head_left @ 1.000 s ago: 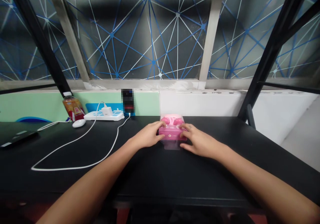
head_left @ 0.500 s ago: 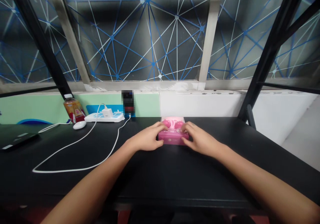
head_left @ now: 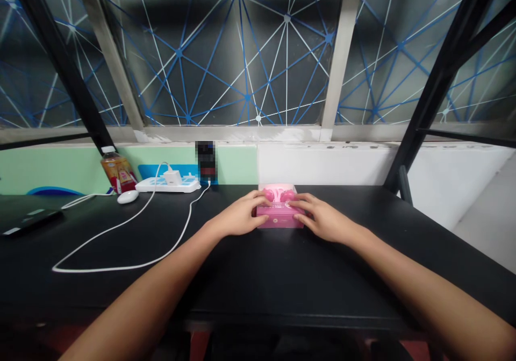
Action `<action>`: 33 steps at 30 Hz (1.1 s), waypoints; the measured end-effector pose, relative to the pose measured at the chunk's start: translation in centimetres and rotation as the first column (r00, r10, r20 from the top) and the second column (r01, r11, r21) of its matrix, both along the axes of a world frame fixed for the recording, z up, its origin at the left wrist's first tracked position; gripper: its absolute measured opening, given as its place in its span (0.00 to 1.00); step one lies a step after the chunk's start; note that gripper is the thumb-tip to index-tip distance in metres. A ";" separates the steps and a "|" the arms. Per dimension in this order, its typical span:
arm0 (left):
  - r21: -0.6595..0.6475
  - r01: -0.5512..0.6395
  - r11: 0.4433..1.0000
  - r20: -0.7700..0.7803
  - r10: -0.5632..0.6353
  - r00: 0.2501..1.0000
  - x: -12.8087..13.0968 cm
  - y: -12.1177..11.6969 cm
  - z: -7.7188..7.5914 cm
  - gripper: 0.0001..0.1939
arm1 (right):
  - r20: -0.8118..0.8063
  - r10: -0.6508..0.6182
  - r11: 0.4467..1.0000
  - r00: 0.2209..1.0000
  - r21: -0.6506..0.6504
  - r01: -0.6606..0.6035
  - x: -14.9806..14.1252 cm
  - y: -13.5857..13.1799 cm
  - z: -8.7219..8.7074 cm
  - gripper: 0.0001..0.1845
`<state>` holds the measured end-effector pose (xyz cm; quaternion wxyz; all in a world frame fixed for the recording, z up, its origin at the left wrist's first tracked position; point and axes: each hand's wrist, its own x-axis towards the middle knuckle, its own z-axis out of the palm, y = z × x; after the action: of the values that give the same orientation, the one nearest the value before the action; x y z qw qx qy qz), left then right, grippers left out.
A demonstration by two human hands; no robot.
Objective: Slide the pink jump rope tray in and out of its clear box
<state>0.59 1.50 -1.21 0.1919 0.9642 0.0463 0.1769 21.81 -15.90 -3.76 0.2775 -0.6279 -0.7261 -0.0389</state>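
Far L: bottle (head_left: 111,160), label (head_left: 123,177) hiding most contents. Next R: device (head_left: 206,159), pixelated, can't ID. Mid of desk (head_left: 282,280), twd far edge: L hand (head_left: 241,214) holds L end of pink box (head_left: 281,218); rounded pink pcs (head_left: 287,195) inside, print too small; R hand (head_left: 324,218) holds R end, hiding a corner.

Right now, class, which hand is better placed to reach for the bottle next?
Likely the left hand: it is nearer the bottle, at the left side of the pink box, while the right hand is at the box's right side.
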 end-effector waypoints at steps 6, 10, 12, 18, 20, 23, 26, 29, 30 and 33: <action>-0.005 0.004 1.000 -0.035 -0.004 0.999 0.1 0.1 0.1 0.22 | -0.017 0.001 0.999 1.000 -0.036 -0.001 -0.1 -0.3 0.3 0.24; 0.003 -0.007 1.000 -0.013 0.007 1.000 0.1 -0.1 0.0 0.20 | -0.029 -0.007 0.999 1.000 -0.042 0.006 -0.3 -0.2 0.2 0.24; 0.004 -0.006 1.000 -0.010 0.006 1.000 0.1 -0.1 0.0 0.20 | -0.039 -0.015 0.999 0.999 -0.046 0.013 -0.4 -0.2 0.2 0.24; -0.021 0.032 0.999 -0.053 -0.033 0.998 0.0 0.2 0.3 0.26 | -0.079 0.013 0.997 0.997 -0.074 -0.019 -0.2 -0.4 0.7 0.29; -0.037 0.040 0.999 -0.066 -0.042 0.997 -0.1 0.4 0.4 0.26 | -0.080 0.022 0.997 0.997 -0.074 -0.028 -0.1 -0.5 0.9 0.27; -0.049 0.050 0.998 -0.084 -0.054 0.995 -0.2 0.4 0.6 0.24 | -0.067 -0.002 0.999 0.998 -0.041 0.000 0.0 -0.5 1.0 0.21; -0.050 0.044 0.998 -0.084 -0.049 0.995 -0.2 0.2 0.8 0.22 | -0.014 -0.030 0.999 0.999 -0.033 0.029 0.0 -0.4 0.9 0.17; -0.050 0.047 0.998 -0.069 -0.050 0.996 -0.2 0.0 1.0 0.17 | 0.050 -0.058 0.997 0.997 -0.051 0.061 -0.3 -0.4 0.7 0.19; -0.052 0.047 0.997 -0.067 -0.051 0.996 -0.2 -0.1 1.1 0.16 | 0.064 -0.072 0.996 0.995 -0.052 0.076 -0.4 -0.4 0.7 0.19; -0.060 0.038 0.997 -0.064 -0.042 0.997 -0.1 -0.3 1.1 0.15 | 0.075 -0.109 0.993 0.991 -0.043 0.112 -0.6 -0.5 0.6 0.20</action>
<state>0.48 1.24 -0.06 0.2222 0.9641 0.0383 0.1401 21.17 -16.44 -3.13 0.2334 -0.6716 -0.7006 -0.0600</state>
